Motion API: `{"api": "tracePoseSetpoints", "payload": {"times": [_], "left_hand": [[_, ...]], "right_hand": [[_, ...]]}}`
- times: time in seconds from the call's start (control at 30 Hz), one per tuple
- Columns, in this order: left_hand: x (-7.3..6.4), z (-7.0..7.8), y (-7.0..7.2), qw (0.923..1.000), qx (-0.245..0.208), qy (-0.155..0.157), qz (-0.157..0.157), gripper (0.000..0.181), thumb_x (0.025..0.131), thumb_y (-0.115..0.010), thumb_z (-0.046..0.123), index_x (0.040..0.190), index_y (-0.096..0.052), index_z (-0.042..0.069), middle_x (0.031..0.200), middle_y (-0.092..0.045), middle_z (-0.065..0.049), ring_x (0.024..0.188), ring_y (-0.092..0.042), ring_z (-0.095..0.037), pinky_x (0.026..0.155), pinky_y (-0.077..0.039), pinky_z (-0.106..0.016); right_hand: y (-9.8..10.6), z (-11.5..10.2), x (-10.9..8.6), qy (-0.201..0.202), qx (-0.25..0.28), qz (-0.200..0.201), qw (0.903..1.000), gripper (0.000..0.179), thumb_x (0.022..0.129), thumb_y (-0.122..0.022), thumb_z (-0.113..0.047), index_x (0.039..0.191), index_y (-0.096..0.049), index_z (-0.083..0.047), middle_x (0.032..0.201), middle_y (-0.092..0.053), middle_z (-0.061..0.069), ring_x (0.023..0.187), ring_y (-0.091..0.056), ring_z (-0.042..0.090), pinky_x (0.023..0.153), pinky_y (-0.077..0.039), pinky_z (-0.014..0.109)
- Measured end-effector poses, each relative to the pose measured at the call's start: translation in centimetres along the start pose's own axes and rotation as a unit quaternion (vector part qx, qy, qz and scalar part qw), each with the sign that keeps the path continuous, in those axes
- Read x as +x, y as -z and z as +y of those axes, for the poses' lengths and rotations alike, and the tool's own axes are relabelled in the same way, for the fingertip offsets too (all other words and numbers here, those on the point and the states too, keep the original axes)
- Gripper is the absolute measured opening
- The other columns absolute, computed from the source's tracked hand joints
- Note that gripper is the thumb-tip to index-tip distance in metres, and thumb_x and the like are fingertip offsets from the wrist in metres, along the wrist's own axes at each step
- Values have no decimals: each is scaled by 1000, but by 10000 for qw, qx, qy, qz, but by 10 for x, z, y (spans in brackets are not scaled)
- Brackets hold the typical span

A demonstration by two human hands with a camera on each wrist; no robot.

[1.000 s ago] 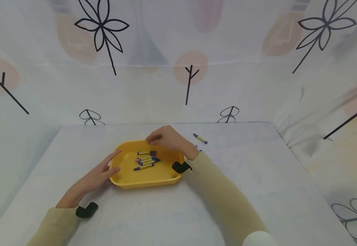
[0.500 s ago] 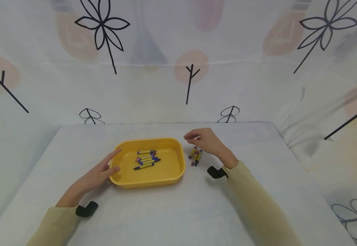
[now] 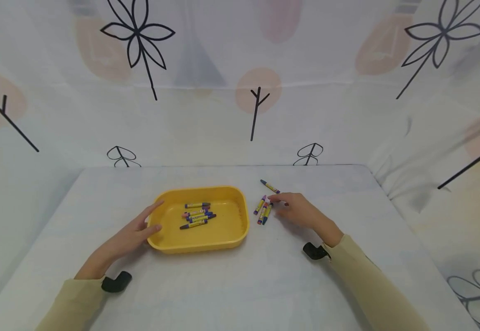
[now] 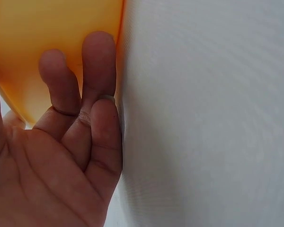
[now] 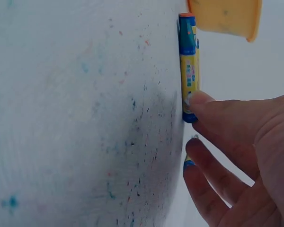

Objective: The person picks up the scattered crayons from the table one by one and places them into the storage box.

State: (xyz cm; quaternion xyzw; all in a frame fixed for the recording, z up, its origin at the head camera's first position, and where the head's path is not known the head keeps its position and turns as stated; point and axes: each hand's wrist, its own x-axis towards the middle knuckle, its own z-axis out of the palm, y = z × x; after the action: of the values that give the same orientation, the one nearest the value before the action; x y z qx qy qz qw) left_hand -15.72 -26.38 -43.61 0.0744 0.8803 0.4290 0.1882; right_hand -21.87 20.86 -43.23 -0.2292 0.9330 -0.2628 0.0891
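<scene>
My left hand (image 3: 130,238) holds the left end of a yellow plastic tray (image 3: 229,242), thumb over the rim and other fingers against the outer wall. Curled fingertips (image 4: 99,52) press that wall in the left wrist view. Several crayons (image 3: 193,225) in yellow wrappers lie inside the tray. To the right of it, my right hand (image 3: 302,214) reaches a small group of crayons on the table. In the right wrist view its thumb and a finger pinch the lower end of a teal-tipped crayon (image 5: 188,71), which lies on the table. The finger behind is partly hidden.
Beside the pinched crayon lie a purple-tipped crayon (image 3: 259,205) and a red-tipped one (image 3: 262,215). One dark-blue-tipped crayon (image 3: 270,186) lies farther back. The white table (image 3: 223,294) bears small coloured specks and meets a patterned cloth (image 3: 206,124) behind.
My right hand has moved from over the tray's far side rightward, then down and toward me to the loose crayons. My left hand and the tray stay in place.
</scene>
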Motion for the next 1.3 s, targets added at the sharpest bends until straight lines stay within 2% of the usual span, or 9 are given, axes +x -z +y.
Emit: {"api": "tracePoseSetpoints", "payload": {"times": [0.27, 0.43, 0.57, 0.83, 0.97, 1.1, 1.3], "left_hand": [[-1, 2, 0, 9999, -93, 52, -21, 73, 101, -57, 39, 161, -14, 29, 129, -45, -19, 82, -55, -24, 72, -43, -38], [-2, 1, 1, 10000, -37, -11, -16, 71, 102, -55, 39, 160, -16, 28, 138, -38, -19, 85, -55, -24, 74, -42, -38], [-3, 2, 1, 10000, -55, -42, -16, 72, 102, -56, 37, 161, -15, 28, 135, -40, -20, 82, -54, -24, 72, -42, -38], [-2, 2, 1, 9998, -189, -70, -36, 73, 102, -57, 35, 161, -15, 27, 131, -42, -19, 79, -54, -24, 70, -42, -38], [-1, 2, 0, 9999, -118, -102, -29, 73, 102, -58, 35, 161, -15, 27, 137, -38, -20, 84, -54, -25, 72, -42, -38], [1, 1, 0, 10000, -30, -89, -26, 73, 102, -57, 38, 161, -15, 27, 141, -34, -20, 88, -54, -26, 74, -42, -39], [-1, 1, 0, 9999, 106, -34, 25, 72, 102, -55, 41, 161, -16, 28, 148, -31, -19, 92, -54, -25, 77, -42, -38]], "right_hand": [[-1, 1, 3, 250, -328, -34, 9991, 28, 84, -80, -12, 112, -76, -13, 102, -64, -3, 96, -57, 19, 87, -46, 40], [0, 3, 2, 471, -417, -38, 9980, 17, 81, -83, -13, 97, -80, -17, 94, -60, -5, 89, -54, 17, 80, -44, 37], [-1, 4, 3, 528, -497, -53, 9974, 14, 80, -84, -14, 91, -80, -20, 92, -60, -7, 88, -54, 15, 81, -45, 36], [-2, 4, 2, 647, -523, -225, 9963, 15, 81, -82, -10, 95, -80, -15, 87, -60, -10, 82, -56, 9, 75, -48, 30], [1, 1, -3, 588, -618, -205, 9961, 13, 83, -81, -10, 95, -79, -13, 89, -60, -8, 82, -56, 10, 76, -49, 32], [2, -1, -7, 431, -480, -143, 9978, 12, 86, -78, -8, 97, -78, -13, 92, -61, -6, 84, -57, 11, 78, -48, 34], [3, -3, -12, 467, -177, 8, 9988, 14, 90, -72, -4, 102, -75, -10, 95, -65, -4, 88, -59, 14, 79, -50, 35]]}}
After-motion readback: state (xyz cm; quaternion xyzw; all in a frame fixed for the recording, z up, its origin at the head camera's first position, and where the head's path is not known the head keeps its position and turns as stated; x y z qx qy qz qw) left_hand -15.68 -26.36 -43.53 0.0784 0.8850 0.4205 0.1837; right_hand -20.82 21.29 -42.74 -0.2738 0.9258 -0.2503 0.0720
